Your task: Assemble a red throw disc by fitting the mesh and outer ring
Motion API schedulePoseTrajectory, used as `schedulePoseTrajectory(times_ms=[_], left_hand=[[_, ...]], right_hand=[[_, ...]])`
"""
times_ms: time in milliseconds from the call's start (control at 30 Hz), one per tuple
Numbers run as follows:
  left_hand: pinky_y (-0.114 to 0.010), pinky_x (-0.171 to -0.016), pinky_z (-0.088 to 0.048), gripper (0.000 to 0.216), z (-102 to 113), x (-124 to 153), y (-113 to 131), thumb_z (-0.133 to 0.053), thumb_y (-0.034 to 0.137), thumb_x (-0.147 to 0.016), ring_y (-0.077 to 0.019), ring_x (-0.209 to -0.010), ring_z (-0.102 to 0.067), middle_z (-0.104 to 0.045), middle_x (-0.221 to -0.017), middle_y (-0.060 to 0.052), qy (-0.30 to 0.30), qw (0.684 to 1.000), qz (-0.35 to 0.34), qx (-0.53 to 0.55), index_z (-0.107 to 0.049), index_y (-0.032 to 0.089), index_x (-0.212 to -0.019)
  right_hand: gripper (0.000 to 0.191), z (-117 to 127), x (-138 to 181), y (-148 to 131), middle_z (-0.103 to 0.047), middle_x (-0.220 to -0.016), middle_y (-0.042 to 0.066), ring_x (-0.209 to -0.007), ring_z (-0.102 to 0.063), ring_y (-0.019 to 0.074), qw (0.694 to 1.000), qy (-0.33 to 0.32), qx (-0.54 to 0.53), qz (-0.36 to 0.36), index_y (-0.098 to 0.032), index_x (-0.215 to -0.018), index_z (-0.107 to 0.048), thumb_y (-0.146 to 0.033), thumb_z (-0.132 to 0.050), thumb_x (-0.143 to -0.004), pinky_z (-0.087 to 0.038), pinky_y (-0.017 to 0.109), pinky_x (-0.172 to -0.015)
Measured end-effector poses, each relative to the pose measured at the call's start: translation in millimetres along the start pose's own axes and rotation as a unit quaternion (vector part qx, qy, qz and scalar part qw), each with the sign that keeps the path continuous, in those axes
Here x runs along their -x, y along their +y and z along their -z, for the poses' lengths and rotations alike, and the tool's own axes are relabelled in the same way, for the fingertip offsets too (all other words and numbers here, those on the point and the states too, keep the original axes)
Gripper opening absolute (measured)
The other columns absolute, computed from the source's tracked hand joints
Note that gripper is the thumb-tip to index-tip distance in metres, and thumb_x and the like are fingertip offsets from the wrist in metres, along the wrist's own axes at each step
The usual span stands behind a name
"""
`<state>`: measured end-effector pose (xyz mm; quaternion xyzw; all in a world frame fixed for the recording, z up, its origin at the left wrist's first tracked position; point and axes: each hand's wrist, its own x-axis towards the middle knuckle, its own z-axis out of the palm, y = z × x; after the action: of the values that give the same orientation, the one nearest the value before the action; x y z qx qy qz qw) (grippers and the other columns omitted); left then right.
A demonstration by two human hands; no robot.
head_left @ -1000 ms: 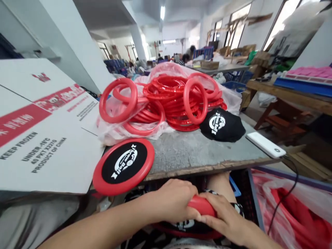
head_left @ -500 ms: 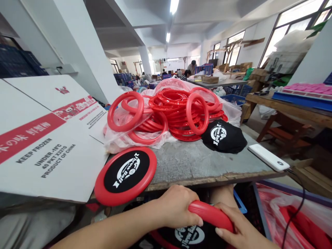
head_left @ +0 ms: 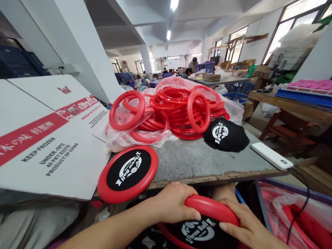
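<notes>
Item 1: red-rimmed disc, black cloth centre printed "Throw Ball". Location: below the front edge of the counter, over the lap, its near part cut off by the frame.

Hold: left grip clamped on the far rim, thumb on top; right grip clamped on the rim's right side.

Handling (judged): light; rim probably firm with slight give, smooth enough to slip a little; cloth soft, unlikely to break. Best taken by the thick rim, at two spread points, rather than by the cloth.

Counter, grey, scuffed, worn front edge. Front left corner: second disc, near rim jutting past the edge. Towards the back: heaped red rings on and about pinkish plastic sheeting. Right side: black printed cloth piece. Front right corner: white oblong device, dark cable.

Left of counter: printed white carton. Right, below: crate with plastic-wrapped red pieces.

Room: workshop; white pillar, ceiling tube lights, windows at right, people at work far back.
</notes>
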<state>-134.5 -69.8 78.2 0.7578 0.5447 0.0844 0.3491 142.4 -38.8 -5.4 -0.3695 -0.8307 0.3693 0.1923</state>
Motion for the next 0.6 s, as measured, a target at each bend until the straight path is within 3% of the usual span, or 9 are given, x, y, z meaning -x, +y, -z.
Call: schedulePoseTrajectory(times_ms=[100, 200, 400, 500, 600], left_hand=[[-0.027, -0.073, -0.049, 0.038, -5.5, -2.2, 3.6, -0.08, 0.052, -0.076, -0.0214, -0.081, -0.07, -0.077, -0.087, -0.003, 0.007, 1.0, -0.015, -0.011, -0.079, 0.022, -0.098], [-0.028, -0.073, -0.049, 0.037, -6.7, -7.9, 10.5, -0.08, 0.052, -0.076, -0.0221, -0.081, -0.071, -0.077, -0.087, -0.004, 0.007, 1.0, -0.006, -0.02, -0.079, 0.022, -0.098], [-0.039, -0.08, -0.055, 0.049, -5.7, -27.9, 37.0, -0.074, 0.062, -0.079, -0.0333, -0.092, -0.074, -0.079, -0.095, -0.011, -0.027, 0.995, -0.028, -0.089, -0.077, 0.019, -0.102], [-0.047, -0.09, -0.055, 0.056, 0.4, -33.3, 41.6, -0.073, 0.062, -0.08, -0.0388, -0.104, -0.072, -0.078, -0.109, -0.014, -0.04, 0.995, -0.049, -0.083, -0.074, 0.018, -0.114], [-0.045, -0.097, -0.052, 0.06, 9.6, -26.5, 26.7, -0.078, 0.055, -0.078, -0.0355, -0.114, -0.07, -0.075, -0.123, -0.011, -0.033, 0.998, -0.047, 0.003, -0.069, 0.022, -0.128]], right_hand=[[0.045, 0.6, 0.5, 4.6, -0.077, -0.098, 0.005, -0.089, -0.072, 0.0252, 1.0, -0.003, -0.017, 0.018, -0.027, -0.103, -0.075, -0.067, -0.06, -0.089, -0.06, 0.034, -0.079], [0.045, 5.9, 1.0, 7.4, -0.075, -0.097, 0.005, -0.092, -0.07, 0.025, 1.0, -0.011, -0.023, 0.008, -0.025, -0.104, -0.073, -0.066, -0.059, -0.091, -0.059, 0.035, -0.084], [0.042, 28.0, -9.4, -20.7, -0.073, -0.104, 0.007, -0.094, -0.068, 0.0239, 0.997, -0.066, 0.01, 0.039, -0.023, -0.115, -0.068, -0.058, -0.063, -0.092, -0.057, 0.037, -0.086], [0.034, 36.6, -10.5, -28.8, -0.073, -0.097, 0.004, -0.086, -0.068, 0.0218, 0.998, -0.046, 0.019, 0.045, -0.024, -0.109, -0.07, -0.053, -0.063, -0.094, -0.058, 0.033, -0.078], [0.036, 37.9, -0.6, -18.1, -0.074, -0.096, 0.004, -0.085, -0.069, 0.023, 0.999, 0.016, -0.019, 0.03, -0.026, -0.108, -0.072, -0.056, -0.065, -0.092, -0.058, 0.031, -0.072]])
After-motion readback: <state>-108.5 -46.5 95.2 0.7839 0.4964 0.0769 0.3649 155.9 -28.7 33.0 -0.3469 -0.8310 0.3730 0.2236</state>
